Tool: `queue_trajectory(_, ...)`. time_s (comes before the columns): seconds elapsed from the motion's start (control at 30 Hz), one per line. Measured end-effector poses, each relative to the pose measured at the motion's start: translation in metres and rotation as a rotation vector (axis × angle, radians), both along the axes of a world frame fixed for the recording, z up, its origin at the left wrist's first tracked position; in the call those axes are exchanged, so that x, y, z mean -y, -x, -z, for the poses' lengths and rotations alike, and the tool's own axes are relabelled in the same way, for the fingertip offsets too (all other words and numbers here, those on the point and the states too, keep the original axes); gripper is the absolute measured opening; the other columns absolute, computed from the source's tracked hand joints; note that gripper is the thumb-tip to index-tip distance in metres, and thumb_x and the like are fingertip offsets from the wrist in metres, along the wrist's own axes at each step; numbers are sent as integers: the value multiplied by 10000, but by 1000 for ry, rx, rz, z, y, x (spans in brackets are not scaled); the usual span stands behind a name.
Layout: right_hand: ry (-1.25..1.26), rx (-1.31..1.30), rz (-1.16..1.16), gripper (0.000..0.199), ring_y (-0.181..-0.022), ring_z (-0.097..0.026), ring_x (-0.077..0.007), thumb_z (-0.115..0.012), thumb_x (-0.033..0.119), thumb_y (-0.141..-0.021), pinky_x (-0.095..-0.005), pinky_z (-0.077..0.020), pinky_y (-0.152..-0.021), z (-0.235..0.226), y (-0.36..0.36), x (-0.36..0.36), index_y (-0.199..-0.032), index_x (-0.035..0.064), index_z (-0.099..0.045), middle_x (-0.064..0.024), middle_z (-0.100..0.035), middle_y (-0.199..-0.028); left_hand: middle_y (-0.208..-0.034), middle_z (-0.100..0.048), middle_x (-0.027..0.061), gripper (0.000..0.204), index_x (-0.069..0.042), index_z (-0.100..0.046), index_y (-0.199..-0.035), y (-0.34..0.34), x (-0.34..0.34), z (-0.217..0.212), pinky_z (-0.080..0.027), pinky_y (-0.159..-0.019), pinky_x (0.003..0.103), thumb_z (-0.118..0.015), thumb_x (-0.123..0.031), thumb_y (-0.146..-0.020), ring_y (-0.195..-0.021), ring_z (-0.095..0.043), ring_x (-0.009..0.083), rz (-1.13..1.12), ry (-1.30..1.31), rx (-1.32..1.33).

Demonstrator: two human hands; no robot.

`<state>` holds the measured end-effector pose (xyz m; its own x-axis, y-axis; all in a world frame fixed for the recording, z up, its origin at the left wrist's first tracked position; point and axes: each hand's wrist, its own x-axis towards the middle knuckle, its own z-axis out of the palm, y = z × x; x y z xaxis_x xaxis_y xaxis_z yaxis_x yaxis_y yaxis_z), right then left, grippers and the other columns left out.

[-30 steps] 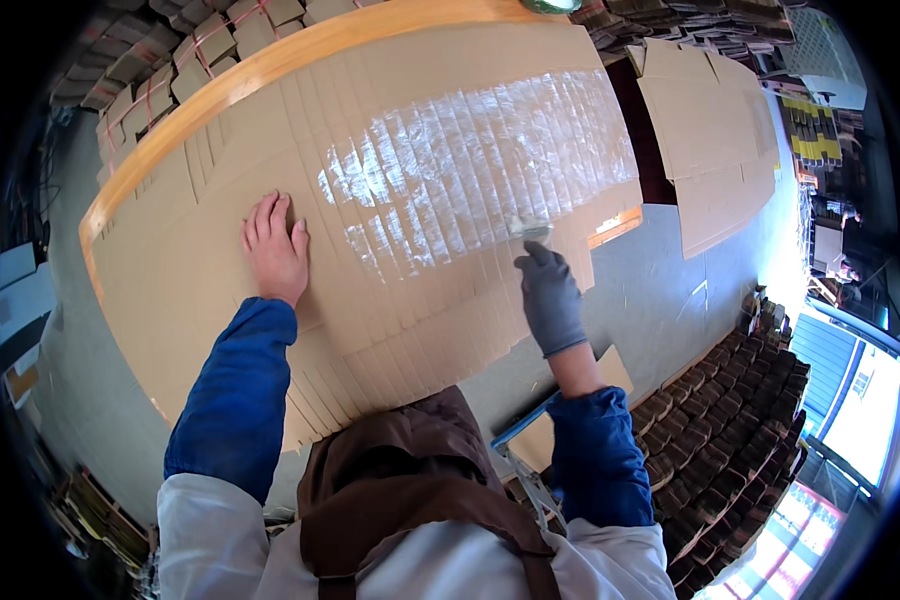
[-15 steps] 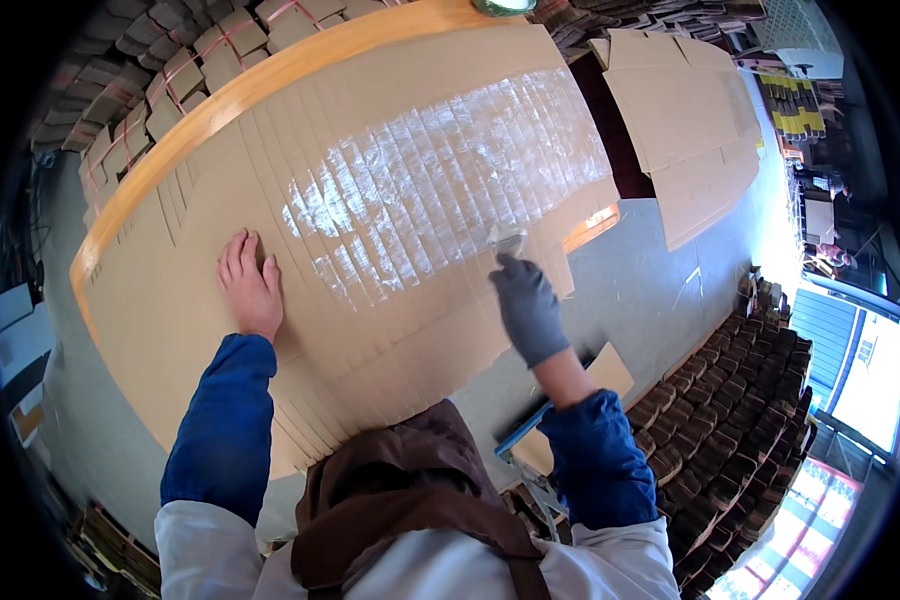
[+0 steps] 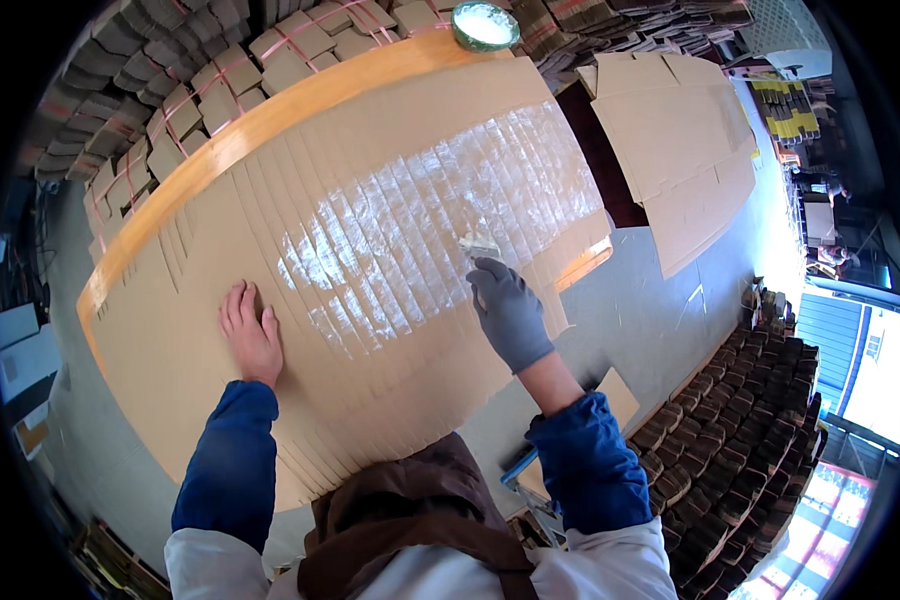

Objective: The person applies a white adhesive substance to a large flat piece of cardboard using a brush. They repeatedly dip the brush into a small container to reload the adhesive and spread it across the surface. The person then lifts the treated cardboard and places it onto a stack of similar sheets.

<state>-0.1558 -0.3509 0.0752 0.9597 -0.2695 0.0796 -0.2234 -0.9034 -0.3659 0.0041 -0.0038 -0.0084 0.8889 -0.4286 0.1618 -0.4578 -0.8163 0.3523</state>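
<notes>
Grey-gloved right hand [image 3: 513, 318]: grip closed on brush [image 3: 480, 246], over cardboard [image 3: 410, 370] spanning bench [image 3: 320, 92], inside its far edge. Left hand [image 3: 250, 335] flat, grasping nothing. Cardboard probably light, bendable, slick where coated; hold where dry.

Workshop, strapped cardboard stacks [image 3: 216, 106], wooden table [image 3: 340, 84]

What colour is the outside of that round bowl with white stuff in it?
The round bowl is green outside, seen best in the head view.
</notes>
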Motion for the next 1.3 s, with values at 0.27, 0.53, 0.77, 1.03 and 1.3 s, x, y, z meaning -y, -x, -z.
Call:
queue_trajectory(0.27,-58,71,-25,174,-891,-656,-368,-590,77,-872,-437,-545,-746,11,-39,13,-1036,97,-644,-152,-664,-1071,-1413,-439,135,448,-41,-472,-1342,1,-3,0,-222,-1135,504,-536,-171,-918,-1330,-366,347,-24,-24,-9)
queue_trajectory(0.53,-7,-22,-74,229,-888,-662,-355,-581,44,-847,-442,-544,-778,10,-76,32,-1061,92,-646,-135,-655,-1116,-1398,-448,153,455,-33,-475,-1338,1,2,-10,-256,-1118,490,-543,-142,-901,-1312,-377,362,-23,-53,-27)
queue_trajectory(0.77,-92,-12,3,214,-1005,-635,-348,-551,54,-857,-439,-530,-826,-2,-124,44,-1040,92,-656,-117,-650,-1152,-1389,-450,163,450,-30,-474,-1324,2,2,-13,-276,-1109,485,-548,-124,-890,-1295,-389,372,-27,-20,-23)
queue_trajectory(1.03,217,67,-134,137,-896,-661,-295,-527,65,-871,-410,-563,-698,11,-137,43,-955,77,-635,-116,-649,-1090,-1390,-442,167,457,-25,-464,-1325,-2,2,-11,-233,-1129,509,-547,-118,-886,-1315,-367,369,-27,-16,-50)
queue_trajectory(1.3,166,-10,-48,172,-901,-650,-345,-554,36,-834,-450,-552,-757,21,-141,69,-973,76,-647,-127,-638,-1116,-1403,-432,157,470,-36,-459,-1330,-1,3,-8,-198,-1149,525,-555,-131,-880,-1327,-354,364,-37,-9,-79)
